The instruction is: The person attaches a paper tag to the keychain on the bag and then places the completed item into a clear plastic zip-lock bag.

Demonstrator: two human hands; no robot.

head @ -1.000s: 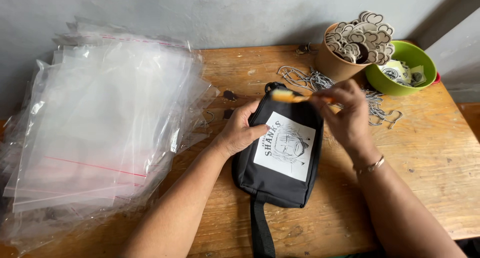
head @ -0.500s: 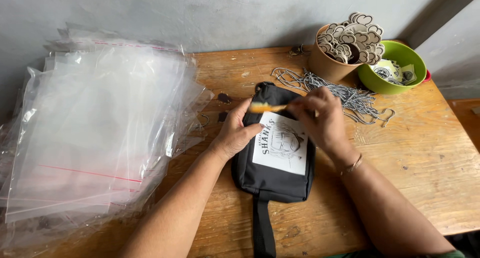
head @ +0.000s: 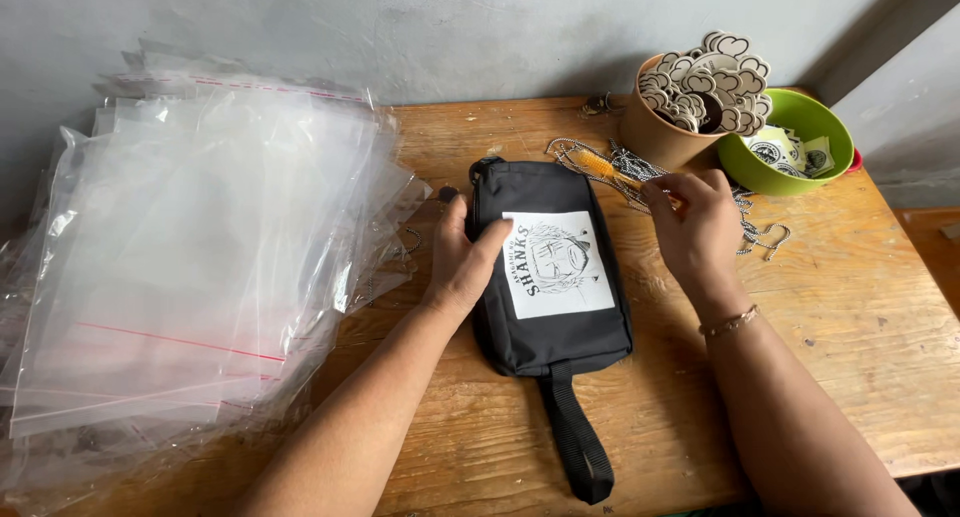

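A black zip pouch with a white printed patch lies flat in the middle of the wooden table, its strap pointing toward me. My left hand grips the pouch's left edge, thumb resting on the patch. My right hand is just right of the pouch's top corner, fingers pinched on a small orange piece that reaches over a tangle of metal ball chains. How the orange piece joins the chains is unclear.
A thick stack of clear zip bags covers the table's left side. At the back right stand a brown paper cup full of heart-shaped tags and a green bowl of stickers. A grey wall runs behind.
My right hand has carried the orange piece from over the pouch's top edge to the right, above the chains. My left hand stays on the pouch.
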